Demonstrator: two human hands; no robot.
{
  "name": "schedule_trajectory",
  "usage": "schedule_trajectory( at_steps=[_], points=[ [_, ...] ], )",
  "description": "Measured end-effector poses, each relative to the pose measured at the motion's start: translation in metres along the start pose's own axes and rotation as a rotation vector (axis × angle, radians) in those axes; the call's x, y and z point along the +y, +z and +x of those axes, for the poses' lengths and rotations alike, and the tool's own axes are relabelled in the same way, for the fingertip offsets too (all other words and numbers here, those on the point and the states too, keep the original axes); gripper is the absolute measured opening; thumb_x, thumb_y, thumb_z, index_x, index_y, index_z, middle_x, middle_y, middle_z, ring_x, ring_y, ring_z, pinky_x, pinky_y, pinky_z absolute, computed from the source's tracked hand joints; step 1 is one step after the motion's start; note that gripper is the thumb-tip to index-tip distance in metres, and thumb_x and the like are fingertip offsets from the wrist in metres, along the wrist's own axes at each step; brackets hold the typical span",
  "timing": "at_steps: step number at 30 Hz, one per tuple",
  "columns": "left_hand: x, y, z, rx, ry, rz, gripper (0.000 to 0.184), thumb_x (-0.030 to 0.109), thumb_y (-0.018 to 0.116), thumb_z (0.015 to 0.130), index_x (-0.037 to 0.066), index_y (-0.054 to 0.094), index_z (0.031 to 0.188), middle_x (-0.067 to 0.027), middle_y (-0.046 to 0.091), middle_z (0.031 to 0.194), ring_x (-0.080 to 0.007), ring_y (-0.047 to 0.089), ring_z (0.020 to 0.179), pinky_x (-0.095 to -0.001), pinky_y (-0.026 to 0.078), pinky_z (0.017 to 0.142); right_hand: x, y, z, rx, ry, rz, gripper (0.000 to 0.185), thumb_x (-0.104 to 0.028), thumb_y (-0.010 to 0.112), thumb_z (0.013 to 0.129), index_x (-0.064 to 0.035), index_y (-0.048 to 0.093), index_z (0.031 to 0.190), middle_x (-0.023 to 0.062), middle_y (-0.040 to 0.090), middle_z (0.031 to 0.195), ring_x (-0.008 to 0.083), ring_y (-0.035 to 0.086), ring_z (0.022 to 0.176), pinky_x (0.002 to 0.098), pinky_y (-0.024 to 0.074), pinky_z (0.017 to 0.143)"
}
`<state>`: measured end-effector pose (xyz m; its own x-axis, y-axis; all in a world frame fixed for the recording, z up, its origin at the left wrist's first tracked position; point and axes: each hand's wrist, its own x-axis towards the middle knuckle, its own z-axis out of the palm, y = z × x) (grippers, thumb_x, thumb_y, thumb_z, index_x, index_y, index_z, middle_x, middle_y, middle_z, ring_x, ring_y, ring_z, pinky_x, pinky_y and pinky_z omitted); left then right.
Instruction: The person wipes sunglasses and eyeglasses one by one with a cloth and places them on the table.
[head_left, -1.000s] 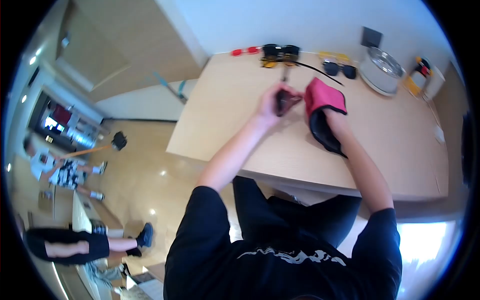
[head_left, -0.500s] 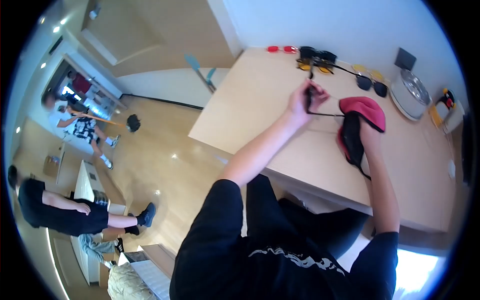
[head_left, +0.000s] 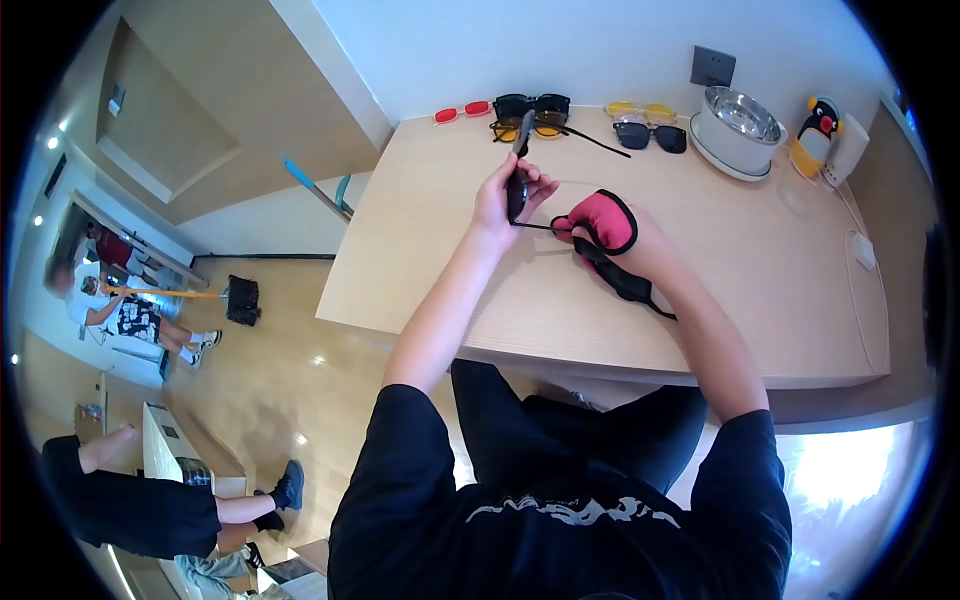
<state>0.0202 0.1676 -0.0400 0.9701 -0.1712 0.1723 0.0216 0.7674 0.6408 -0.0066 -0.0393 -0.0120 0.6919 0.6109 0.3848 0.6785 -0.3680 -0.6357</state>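
My left hand (head_left: 500,205) is closed around a pair of dark sunglasses (head_left: 517,193), held upright above the desk. One thin temple of the glasses stretches right toward my right hand (head_left: 648,240). That hand grips a padded pink cloth piece with black trim (head_left: 606,220), which meets the temple's end and hides most of my fingers. A black strap-like part (head_left: 625,282) hangs from the cloth down to the desk. Behind my left hand lie red glasses (head_left: 463,112), black sunglasses (head_left: 532,105) and yellow-lensed glasses (head_left: 549,126). Farther right are dark sunglasses (head_left: 650,137) and yellow-framed glasses (head_left: 640,110).
The pale wooden desk (head_left: 420,260) meets a wall. A white-based metal bowl (head_left: 740,125), a penguin figure (head_left: 820,120) and a cable with a white plug (head_left: 862,250) occupy its right side. At left, one person holds a long-handled broom (head_left: 240,300); another in black (head_left: 150,510) is nearer.
The view has turned and shifted, so the desk sits further left. My right hand and the pink cloth have come closer to my left hand along the temple.
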Motion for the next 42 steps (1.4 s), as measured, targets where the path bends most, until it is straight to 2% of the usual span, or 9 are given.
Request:
schedule_trajectory(
  at_steps=[8, 10, 13, 18, 21, 24, 32, 37, 42],
  points=[
    [0.015, -0.014, 0.002, 0.071, 0.103, -0.058, 0.028, 0.024, 0.04, 0.093, 0.009, 0.053, 0.073, -0.0054, 0.054, 0.069, -0.0236, 0.055, 0.08, -0.0434, 0.04, 0.091, 0.009, -0.026, 0.006, 0.15, 0.318, 0.24, 0.025, -0.026, 0.052, 0.089, -0.0036, 0.061, 0.095, 0.0105, 0.063, 0.087, 0.0205, 0.059, 0.089, 0.0312, 0.0442, 0.078],
    [0.021, -0.02, 0.001, 0.094, 0.123, -0.06, 0.028, 0.024, 0.04, 0.092, 0.008, 0.054, 0.074, -0.0057, 0.054, 0.068, -0.0257, 0.056, 0.085, -0.0437, 0.04, 0.092, 0.007, -0.036, 0.008, 0.633, 0.759, 0.296, 0.029, -0.026, 0.05, 0.09, 0.0, 0.06, 0.097, 0.0106, 0.063, 0.09, 0.0206, 0.058, 0.09, 0.0295, 0.0431, 0.079],
    [0.022, -0.022, 0.002, 0.111, 0.123, -0.069, 0.03, 0.025, 0.037, 0.093, 0.006, 0.052, 0.077, -0.01, 0.058, 0.075, -0.0261, 0.057, 0.088, -0.0429, 0.041, 0.089, 0.025, -0.035, 0.001, 0.91, 0.162, 0.4, 0.027, -0.022, 0.055, 0.085, -0.0008, 0.06, 0.101, 0.0091, 0.062, 0.092, 0.0161, 0.057, 0.089, 0.0276, 0.0421, 0.08],
    [0.009, -0.007, 0.009, 0.312, 0.173, 0.016, 0.029, 0.028, 0.039, 0.093, 0.008, 0.055, 0.079, -0.0115, 0.061, 0.097, -0.0242, 0.053, 0.102, -0.04, 0.039, 0.091, 0.045, 0.006, -0.005, 0.281, -0.437, -0.036, 0.037, -0.001, 0.059, 0.073, -0.0029, 0.051, 0.109, 0.0071, 0.057, 0.078, 0.019, 0.055, 0.077, 0.0294, 0.0439, 0.071],
    [-0.005, 0.006, 0.008, 0.373, 0.184, 0.055, 0.029, 0.029, 0.04, 0.093, 0.007, 0.056, 0.08, -0.0117, 0.058, 0.11, -0.0221, 0.049, 0.108, -0.0374, 0.036, 0.091, -0.007, 0.024, -0.003, 0.03, 0.067, 0.461, 0.039, -0.009, 0.061, 0.074, -0.0058, 0.052, 0.112, 0.0096, 0.058, 0.094, 0.0236, 0.057, 0.088, 0.0361, 0.0438, 0.078],
    [-0.019, 0.009, 0.008, 0.199, 0.225, 0.178, 0.031, 0.029, 0.04, 0.093, 0.006, 0.056, 0.083, -0.0126, 0.057, 0.113, -0.0232, 0.046, 0.113, -0.0351, 0.035, 0.092, 0.0, 0.048, 0.013, 0.435, -0.343, 0.093, 0.03, -0.015, 0.063, 0.069, -0.0046, 0.058, 0.096, 0.0144, 0.059, 0.088, 0.0323, 0.056, 0.079, 0.0387, 0.0435, 0.071],
    [-0.017, 0.013, -0.005, 0.127, 0.053, -0.097, 0.024, 0.028, 0.039, 0.094, 0.01, 0.051, 0.083, -0.0107, 0.06, 0.092, -0.0258, 0.056, 0.092, -0.0366, 0.041, 0.088, 0.009, 0.037, 0.014, 0.19, -0.162, -0.137, 0.012, -0.014, 0.06, 0.067, -0.0057, 0.057, 0.076, 0.0136, 0.06, 0.073, 0.0337, 0.056, 0.068, 0.0391, 0.0434, 0.065],
    [-0.005, 0.008, -0.003, 0.171, 0.116, -0.186, 0.029, 0.022, 0.035, 0.094, 0.003, 0.05, 0.077, -0.011, 0.057, 0.075, -0.0307, 0.055, 0.095, -0.0467, 0.039, 0.096, 0.031, 0.0, 0.012, 0.102, -0.195, -0.087, 0.022, -0.021, 0.064, 0.068, -0.008, 0.063, 0.085, 0.014, 0.063, 0.083, 0.0339, 0.057, 0.074, 0.0364, 0.0454, 0.072],
    [0.009, -0.001, -0.005, 0.223, 0.141, -0.177, 0.029, 0.022, 0.035, 0.094, 0.004, 0.052, 0.078, -0.011, 0.059, 0.08, -0.0317, 0.052, 0.103, -0.0458, 0.039, 0.096, 0.109, -0.034, -0.004, 0.422, 0.289, -0.06, 0.038, 0.0, 0.058, 0.075, -0.0027, 0.053, 0.113, 0.0121, 0.056, 0.115, 0.0222, 0.052, 0.109, 0.0319, 0.0399, 0.092]
  ],
)
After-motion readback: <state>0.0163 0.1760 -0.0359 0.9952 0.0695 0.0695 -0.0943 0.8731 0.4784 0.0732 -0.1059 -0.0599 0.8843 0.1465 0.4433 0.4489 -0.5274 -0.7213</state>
